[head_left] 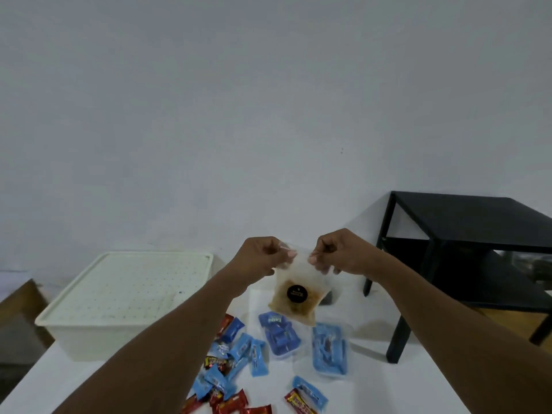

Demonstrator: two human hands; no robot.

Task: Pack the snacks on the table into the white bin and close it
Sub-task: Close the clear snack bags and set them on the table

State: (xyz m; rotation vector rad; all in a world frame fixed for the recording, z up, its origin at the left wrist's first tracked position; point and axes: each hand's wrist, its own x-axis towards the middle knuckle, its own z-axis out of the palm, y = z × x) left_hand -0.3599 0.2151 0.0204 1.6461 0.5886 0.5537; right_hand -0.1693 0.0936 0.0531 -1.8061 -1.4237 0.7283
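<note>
Left hand (259, 259) and right hand (339, 254) pinch the clear pouch (298, 297) aloft, likely sealing it; lidded white bin (89, 340) at nine o'clock.

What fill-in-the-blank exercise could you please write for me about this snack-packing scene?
The left hand and right hand pinch the clear pouch by its ____ edge.
The pouch's round sticker is ____.
The lid sits ____ the white bin.
Blue and ____ snack packets lie on the white table.
Missing words: top; black; on; red.
</note>
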